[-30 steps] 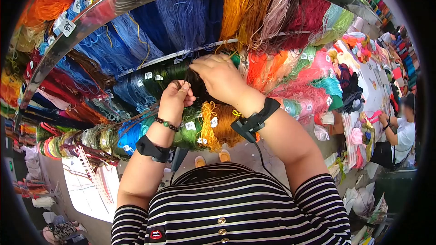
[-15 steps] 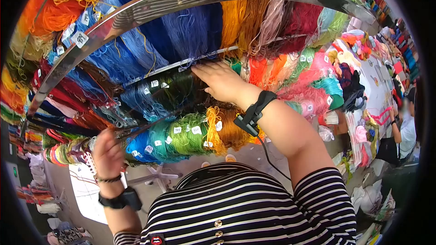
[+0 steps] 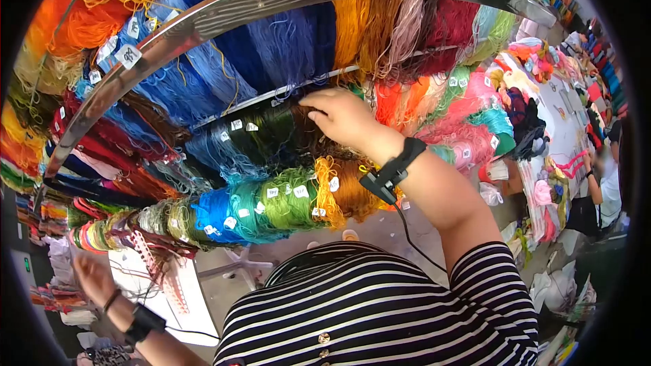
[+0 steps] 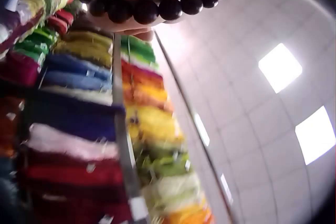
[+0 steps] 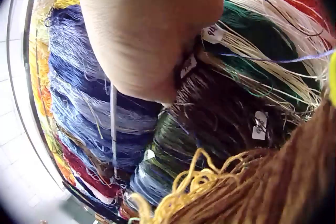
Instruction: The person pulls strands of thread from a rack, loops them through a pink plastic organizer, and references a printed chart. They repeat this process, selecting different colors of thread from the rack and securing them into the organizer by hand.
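Observation:
My right hand (image 3: 342, 115) rests at the top of a dark brown thread skein (image 5: 215, 103) on the middle row of the rack, its thumb apart from the fingers. In the right wrist view its fingertips are hidden behind the hand. A dark green skein (image 3: 268, 132) hangs just left of it. My left hand (image 3: 95, 281) is out at the far left, away from the rack and blurred by motion; I cannot tell whether a thread is between its fingers. A beaded bracelet (image 4: 147, 11) crosses the left wrist view, with a bit of fingertip below it.
A curved metal rail (image 3: 291, 0) arches over the upper blue skeins (image 3: 230, 61). Below my right hand hang brown skeins (image 3: 356, 193) and a yellow bundle (image 3: 327, 196). Many skeins bear white number labels. At right, another person (image 3: 607, 183) is beside a table (image 3: 556, 102) with thread bundles.
My left hand has swung from beside the right hand at the dark skeins out to the far lower left. My right hand has stayed at the dark skein, its fingers now more bent.

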The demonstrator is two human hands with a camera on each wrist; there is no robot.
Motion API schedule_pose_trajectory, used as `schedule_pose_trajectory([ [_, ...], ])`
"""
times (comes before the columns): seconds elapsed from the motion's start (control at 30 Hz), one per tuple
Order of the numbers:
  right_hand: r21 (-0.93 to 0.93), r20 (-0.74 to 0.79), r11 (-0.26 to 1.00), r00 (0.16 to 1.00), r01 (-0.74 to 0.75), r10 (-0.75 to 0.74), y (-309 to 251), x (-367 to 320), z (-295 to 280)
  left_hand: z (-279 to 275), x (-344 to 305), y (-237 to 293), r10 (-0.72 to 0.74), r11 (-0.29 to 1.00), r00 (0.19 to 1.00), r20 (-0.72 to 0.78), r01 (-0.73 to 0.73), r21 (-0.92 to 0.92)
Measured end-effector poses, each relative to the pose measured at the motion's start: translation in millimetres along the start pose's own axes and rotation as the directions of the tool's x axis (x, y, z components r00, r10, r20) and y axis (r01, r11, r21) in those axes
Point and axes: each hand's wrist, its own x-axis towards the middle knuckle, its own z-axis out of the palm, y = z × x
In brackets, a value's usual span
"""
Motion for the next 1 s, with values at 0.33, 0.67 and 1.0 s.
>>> schedule_pose_trajectory([
  [0.33,0.093,-0.017,0.944,0.947,-0.318,0.321,8,-17,19,255,-258,-233,-0.716,0.672,0.278,0.641,0.022,0.740],
  [0.67,0.002,-0.023,0.949,0.949,-0.315,0.315,5,-20,11,274,-294,-324,-0.398,0.652,0.509,0.763,-0.428,0.626],
  [1.0,0.026,-0.013,0.952,0.952,-0.304,0.305,8,-20,13,255,-283,-320,-0.579,0.766,0.452,0.679,0.015,0.643],
])
